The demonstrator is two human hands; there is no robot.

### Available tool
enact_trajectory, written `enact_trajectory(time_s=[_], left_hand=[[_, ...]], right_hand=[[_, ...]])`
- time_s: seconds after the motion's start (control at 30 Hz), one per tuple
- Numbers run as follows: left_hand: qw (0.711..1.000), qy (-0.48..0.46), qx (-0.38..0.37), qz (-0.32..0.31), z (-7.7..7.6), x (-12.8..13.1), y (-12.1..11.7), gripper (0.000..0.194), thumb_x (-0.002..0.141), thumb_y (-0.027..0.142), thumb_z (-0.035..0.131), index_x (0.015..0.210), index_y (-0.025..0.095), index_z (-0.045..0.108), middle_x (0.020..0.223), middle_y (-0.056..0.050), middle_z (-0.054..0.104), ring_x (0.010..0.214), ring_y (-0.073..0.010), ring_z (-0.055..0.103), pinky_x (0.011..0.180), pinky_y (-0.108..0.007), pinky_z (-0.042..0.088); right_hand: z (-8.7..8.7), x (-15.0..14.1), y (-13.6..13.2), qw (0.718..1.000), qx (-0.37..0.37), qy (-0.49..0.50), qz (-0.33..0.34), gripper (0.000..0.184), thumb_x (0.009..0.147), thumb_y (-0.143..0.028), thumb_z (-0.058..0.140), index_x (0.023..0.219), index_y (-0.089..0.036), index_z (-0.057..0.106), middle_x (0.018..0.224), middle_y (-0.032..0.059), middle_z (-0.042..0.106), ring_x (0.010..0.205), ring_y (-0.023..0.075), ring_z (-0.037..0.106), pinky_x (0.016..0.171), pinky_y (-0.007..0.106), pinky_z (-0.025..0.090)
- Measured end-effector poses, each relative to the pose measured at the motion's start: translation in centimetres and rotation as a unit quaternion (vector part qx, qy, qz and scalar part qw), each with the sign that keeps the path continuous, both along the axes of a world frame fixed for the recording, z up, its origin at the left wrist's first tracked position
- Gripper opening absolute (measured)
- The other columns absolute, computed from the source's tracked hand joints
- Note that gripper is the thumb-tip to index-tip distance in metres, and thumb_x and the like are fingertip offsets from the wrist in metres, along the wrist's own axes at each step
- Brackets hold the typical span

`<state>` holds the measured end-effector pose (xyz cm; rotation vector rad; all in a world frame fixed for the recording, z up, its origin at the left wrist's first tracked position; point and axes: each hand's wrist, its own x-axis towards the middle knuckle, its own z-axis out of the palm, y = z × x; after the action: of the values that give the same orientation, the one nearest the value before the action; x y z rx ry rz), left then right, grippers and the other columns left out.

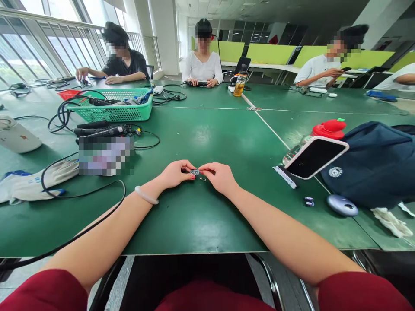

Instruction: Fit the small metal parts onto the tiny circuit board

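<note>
My left hand (177, 174) pinches a small dark-and-white piece (195, 172) that looks like a tiny circuit board, between thumb and fingers just above the table. Close beside it on the right, my right hand (221, 177) has thumb and fingertips closed at the piece's right edge. Whatever is between those right fingertips is too small to make out. Just below the fingers, a tiny flat rectangular part (202, 179) lies on the green tabletop (197, 216).
Left are white gloves (61, 172), black cables, dark devices (103, 131) and a green basket (113, 113). Right are a phone (317, 157) leaning on a red-lidded bottle (329, 128), a navy bag (372, 164) and an oval case (342, 205). Several people sit across the table.
</note>
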<state>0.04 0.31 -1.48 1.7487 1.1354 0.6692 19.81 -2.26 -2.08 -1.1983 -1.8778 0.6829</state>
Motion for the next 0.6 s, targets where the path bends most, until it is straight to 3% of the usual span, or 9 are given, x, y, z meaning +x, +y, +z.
enact_trajectory(time_s=[0.2, 0.6], left_hand=[[0.999, -0.029, -0.007, -0.014, 0.41, -0.08, -0.09, 0.027, 0.063, 0.031, 0.073, 0.083, 0.015, 0.063, 0.079, -0.003, 0.07, 0.078, -0.0161, 0.064, 0.077, -0.032, 0.05], [0.998, -0.056, -0.027, -0.012, 0.4, -0.07, 0.29, 0.035, 0.062, 0.038, 0.076, 0.084, 0.014, 0.062, 0.081, -0.005, 0.07, 0.078, -0.0162, 0.063, 0.078, -0.032, 0.048]], right_hand=[[0.23, -0.91, -0.37, 0.997, 0.067, 0.002, 0.031, 0.012, 0.082, -0.015, 0.063, 0.082, -0.022, 0.073, 0.087, 0.0021, 0.069, 0.079, 0.0137, 0.06, 0.076, 0.027, 0.047], [-0.37, -0.83, -0.2, 0.993, 0.096, 0.047, 0.042, 0.01, 0.081, -0.016, 0.063, 0.08, -0.021, 0.072, 0.088, 0.0025, 0.071, 0.08, 0.0145, 0.064, 0.077, 0.028, 0.052]])
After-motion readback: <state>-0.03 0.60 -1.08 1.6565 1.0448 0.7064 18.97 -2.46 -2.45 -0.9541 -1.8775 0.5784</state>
